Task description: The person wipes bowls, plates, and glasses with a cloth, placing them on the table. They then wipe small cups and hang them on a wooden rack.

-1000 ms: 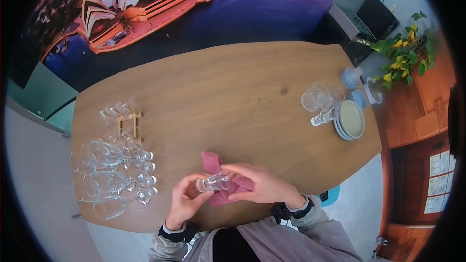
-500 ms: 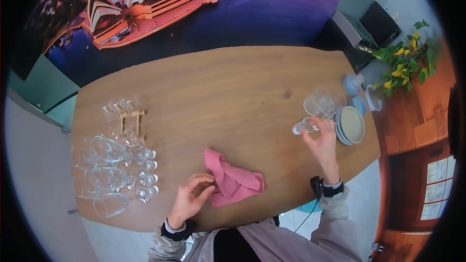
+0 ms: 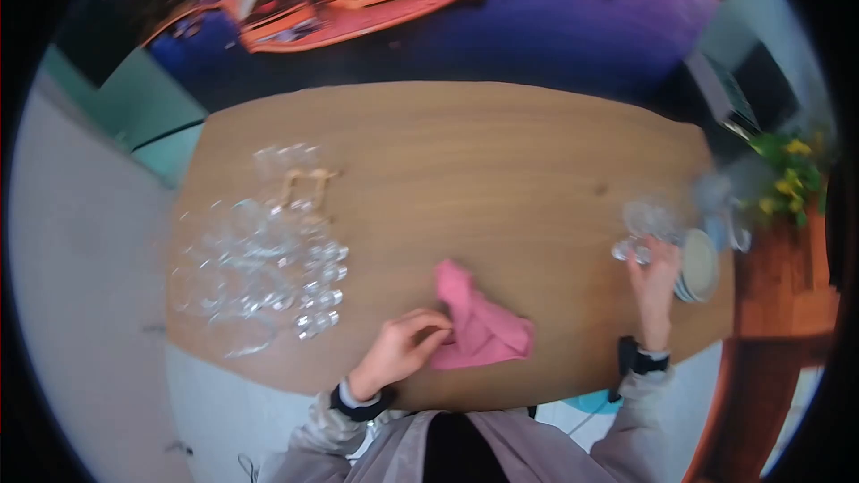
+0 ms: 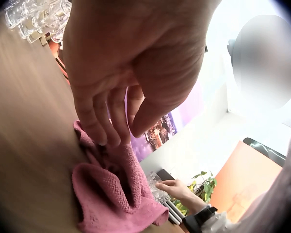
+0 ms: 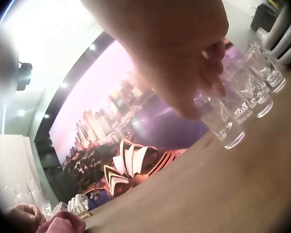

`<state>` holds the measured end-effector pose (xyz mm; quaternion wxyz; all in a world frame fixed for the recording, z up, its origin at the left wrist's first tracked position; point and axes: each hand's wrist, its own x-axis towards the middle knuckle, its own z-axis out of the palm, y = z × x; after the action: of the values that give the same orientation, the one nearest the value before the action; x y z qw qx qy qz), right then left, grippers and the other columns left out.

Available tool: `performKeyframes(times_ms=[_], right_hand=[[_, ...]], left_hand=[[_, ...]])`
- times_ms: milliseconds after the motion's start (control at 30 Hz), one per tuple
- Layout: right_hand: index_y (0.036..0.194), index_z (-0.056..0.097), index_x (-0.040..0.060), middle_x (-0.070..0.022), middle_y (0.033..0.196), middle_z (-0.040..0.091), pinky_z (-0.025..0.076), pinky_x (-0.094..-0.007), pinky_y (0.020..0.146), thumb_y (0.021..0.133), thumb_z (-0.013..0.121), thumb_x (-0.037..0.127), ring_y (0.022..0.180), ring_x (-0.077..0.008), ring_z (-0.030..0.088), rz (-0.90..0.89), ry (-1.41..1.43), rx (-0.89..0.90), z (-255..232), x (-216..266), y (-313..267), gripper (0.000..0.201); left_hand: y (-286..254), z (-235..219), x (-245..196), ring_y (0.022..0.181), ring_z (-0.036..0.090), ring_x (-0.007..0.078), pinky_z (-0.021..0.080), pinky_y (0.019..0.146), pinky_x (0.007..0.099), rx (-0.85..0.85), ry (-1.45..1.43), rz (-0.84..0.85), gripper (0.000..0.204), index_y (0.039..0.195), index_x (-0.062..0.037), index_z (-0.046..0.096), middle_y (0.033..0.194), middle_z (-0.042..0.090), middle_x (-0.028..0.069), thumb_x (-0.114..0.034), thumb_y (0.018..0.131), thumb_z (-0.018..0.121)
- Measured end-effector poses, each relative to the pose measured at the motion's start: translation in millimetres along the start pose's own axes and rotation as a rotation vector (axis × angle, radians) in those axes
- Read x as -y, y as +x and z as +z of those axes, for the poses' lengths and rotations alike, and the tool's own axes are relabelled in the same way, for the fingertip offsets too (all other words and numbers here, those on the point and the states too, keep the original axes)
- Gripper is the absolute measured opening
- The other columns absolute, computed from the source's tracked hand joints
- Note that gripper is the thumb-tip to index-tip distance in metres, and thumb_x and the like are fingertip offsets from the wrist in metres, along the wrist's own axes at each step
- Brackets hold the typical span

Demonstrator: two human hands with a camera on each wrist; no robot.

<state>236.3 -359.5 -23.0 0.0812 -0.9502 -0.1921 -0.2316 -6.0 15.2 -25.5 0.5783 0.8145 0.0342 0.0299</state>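
At the right of the table, my right hand [image 3: 655, 273] pinches the upper part of a small clear shot glass [image 5: 226, 130] between thumb and fingers. The glass base is down, close over the tabletop, beside more clear glasses [image 5: 256, 97]. Toward the table's front, my left hand [image 3: 404, 347] is at the left edge of a crumpled pink cloth [image 3: 483, 326]. In the left wrist view, its relaxed fingers [image 4: 101, 131] hang loosely bent over the cloth, with nothing gripped.
A stack of plates [image 3: 701, 266] stands just right of my right hand. Many stemmed glasses [image 3: 242, 273] and small glasses fill the table's left side, near a small wooden rack [image 3: 307, 186]. A plant [image 3: 787, 179] is beyond the right edge.
My right hand has moved from the cloth to the right with the shot glass, toward the other glasses. My left hand has let go of the glass and stays by the cloth. The head view has shifted.
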Motion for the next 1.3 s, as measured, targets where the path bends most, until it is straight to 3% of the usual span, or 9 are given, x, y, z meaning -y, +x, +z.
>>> performKeyframes(times_ms=[133,233,333,433,500,700,933,1100,1300], right_hand=[[0.119,0.063,-0.0039,-0.0225,0.115,0.064,0.045,-0.0495,0.094,0.088,0.073,0.017,0.105,-0.0407,0.056,-0.031,-0.006,0.023,3,-8,-1,0.038],[0.119,0.062,-0.0039,-0.0222,0.116,0.064,0.044,-0.0484,0.097,0.091,0.071,0.013,0.111,-0.0403,0.056,0.025,0.1,-0.077,-11,10,-1,0.034],[0.119,0.062,-0.0033,-0.0218,0.117,0.064,0.044,-0.0475,0.099,0.091,0.071,0.01,0.113,-0.0397,0.056,0.008,0.199,-0.016,-22,35,-10,0.032],[0.118,0.063,-0.0027,-0.0211,0.117,0.064,0.046,-0.0469,0.097,0.089,0.072,0.008,0.111,-0.0393,0.057,-0.064,0.325,0.115,-33,88,-20,0.033],[0.118,0.064,-0.0027,-0.0205,0.117,0.064,0.047,-0.0465,0.096,0.088,0.073,0.009,0.111,-0.039,0.057,-0.093,0.408,0.185,-33,117,-27,0.033],[0.117,0.064,-0.0026,-0.019,0.12,0.062,0.048,-0.046,0.094,0.082,0.08,0.017,0.11,-0.0389,0.056,-0.199,0.655,0.35,-27,186,-44,0.043],[0.124,0.061,-0.0007,-0.0177,0.127,0.058,0.046,-0.0478,0.097,0.075,0.085,0.028,0.112,-0.0387,0.055,-0.309,0.65,0.418,-15,231,-55,0.062],[0.12,0.063,-0.0005,-0.0166,0.121,0.062,0.046,-0.0471,0.095,0.08,0.079,0.016,0.11,-0.0372,0.057,-0.317,0.642,0.47,3,223,-66,0.046],[0.111,0.068,-0.0048,-0.0184,0.114,0.068,0.051,-0.0442,0.088,0.086,0.073,0.006,0.103,-0.0378,0.061,-0.109,0.845,0.268,-11,201,-41,0.028]], left_hand=[[-8,-7,-4,0.093,0.072,0.023,0.058,0.078,0.0327,-0.046,-0.034,-0.032,0.014,0.106,0.0003,0.071,0.104,0.072,0.0119,-0.001,0.091,0.07],[-18,-14,-5,0.09,0.072,0.0242,0.059,0.074,0.0328,-0.091,0.054,0.021,0.016,0.107,-0.0015,0.07,0.101,0.072,0.0118,-0.001,0.091,0.069],[-33,-33,-12,0.085,0.072,0.0239,0.057,0.069,0.0328,-0.215,0.158,0.017,0.015,0.106,-0.0017,0.07,0.098,0.072,0.0124,0.0,0.091,0.069],[-48,-53,-12,0.071,0.071,0.0252,0.055,0.061,0.0345,-0.386,0.275,-0.098,0.019,0.108,-0.0019,0.069,0.089,0.072,0.0134,-0.002,0.09,0.072],[-62,-60,-10,0.06,0.067,0.0274,0.052,0.055,0.0365,-0.603,0.455,-0.31,0.029,0.116,-0.0004,0.065,0.073,0.068,0.0131,-0.007,0.089,0.073],[-79,-65,3,0.052,0.065,0.0347,0.051,0.05,0.0426,-0.588,0.701,-0.481,0.051,0.132,0.0087,0.05,0.058,0.062,0.0139,-0.016,0.092,0.071],[-75,-66,28,0.051,0.065,0.0309,0.05,0.05,0.0401,-0.609,0.662,-0.49,0.04,0.12,0.0035,0.059,0.059,0.065,0.0132,-0.016,0.089,0.075],[-79,-61,15,0.054,0.068,0.0273,0.052,0.052,0.0365,-0.607,0.61,-0.438,0.035,0.113,0.0031,0.063,0.061,0.067,0.0128,-0.017,0.088,0.077],[-64,-49,-9,0.064,0.072,0.0179,0.057,0.06,0.0303,-0.474,0.261,-0.329,0.039,0.118,0.0046,0.062,0.074,0.073,0.0124,-0.015,0.089,0.079]])
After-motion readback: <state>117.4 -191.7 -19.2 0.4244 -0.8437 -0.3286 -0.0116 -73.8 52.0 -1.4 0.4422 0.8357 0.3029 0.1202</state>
